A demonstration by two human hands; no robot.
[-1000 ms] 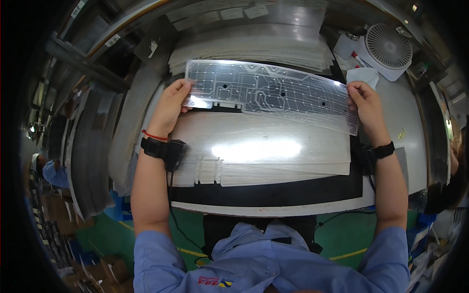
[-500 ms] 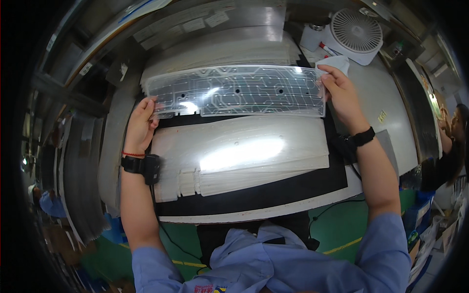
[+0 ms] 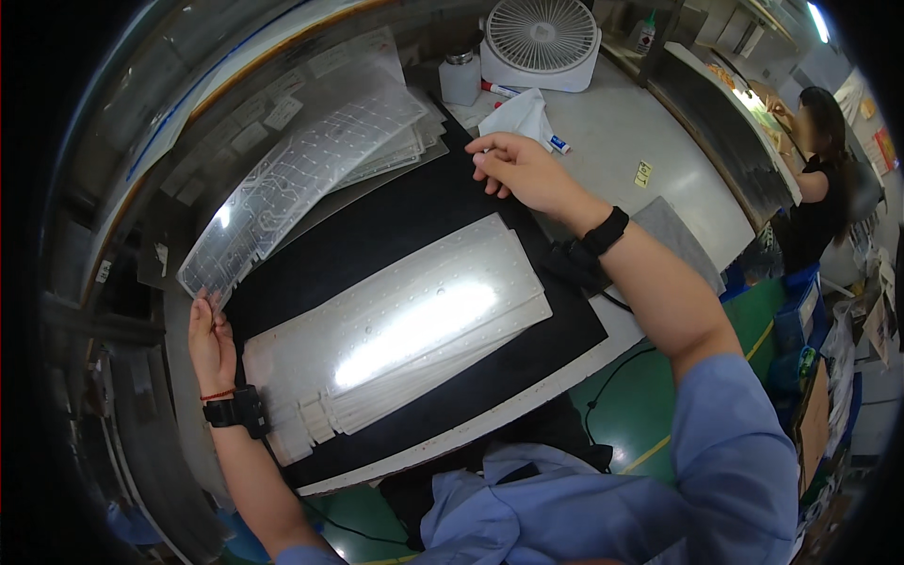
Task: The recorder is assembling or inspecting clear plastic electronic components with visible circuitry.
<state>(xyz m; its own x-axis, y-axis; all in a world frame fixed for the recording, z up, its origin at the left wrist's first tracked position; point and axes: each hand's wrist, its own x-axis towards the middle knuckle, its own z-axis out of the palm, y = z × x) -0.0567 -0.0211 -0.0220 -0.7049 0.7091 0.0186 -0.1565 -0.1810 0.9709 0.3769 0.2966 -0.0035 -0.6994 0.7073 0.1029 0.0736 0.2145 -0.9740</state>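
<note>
Taking the middle of the black mat as my clock's centre, the clear sheet with printed tracks lies out between 10 and 11, slanting up toward 12. My left hand, at about 9, pinches its near corner between thumb and fingers; my right hand, at between 1 and 2, is well apart from it, fingers loosely curled, with nothing I can see in them. The sheet's far end is over the rear stack of sheets toward 12; whether it touches, I can't tell. I judge it light and thin, springy rather than stiff, so held by one corner it likely sags or twists. Its glossy face looks slippery, and I'd expect the tracks to scratch or the plastic to crease under a hard pinch. Best hold is by the plain margins at both short ends, flat pads, light pressure, clear of the lines. The embossed pale sheets in the pile at my centre look similarly smooth, apt to slide over one another.
</note>
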